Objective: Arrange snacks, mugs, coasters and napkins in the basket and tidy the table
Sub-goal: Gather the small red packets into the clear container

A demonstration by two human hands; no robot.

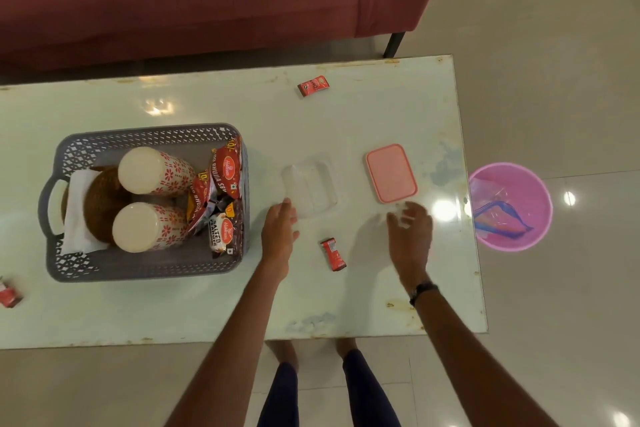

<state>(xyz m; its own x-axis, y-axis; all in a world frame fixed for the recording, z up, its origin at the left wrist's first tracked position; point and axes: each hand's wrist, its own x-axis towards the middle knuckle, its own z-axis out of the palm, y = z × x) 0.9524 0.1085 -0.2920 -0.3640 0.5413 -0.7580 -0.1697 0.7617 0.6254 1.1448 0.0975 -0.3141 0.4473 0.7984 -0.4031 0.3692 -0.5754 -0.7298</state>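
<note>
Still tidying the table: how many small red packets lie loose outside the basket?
3: one red packet near the far edge, one between the hands, one at the frame's left edge, partly cut off.

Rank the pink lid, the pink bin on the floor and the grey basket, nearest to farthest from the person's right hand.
From the right hand:
1. Pink lid, on the table just beyond the fingers.
2. Pink bin, on the floor off the table's right end.
3. Grey basket, far left, past the left hand.

Pale glossy rectangular bench [173, 315], edges rust-stained. On it: grey perforated plastic basket [145, 270], clear plastic container [311, 189], pink rectangular lid [391, 173], three small red sachets [312, 85], [333, 254], [9, 295].
</note>
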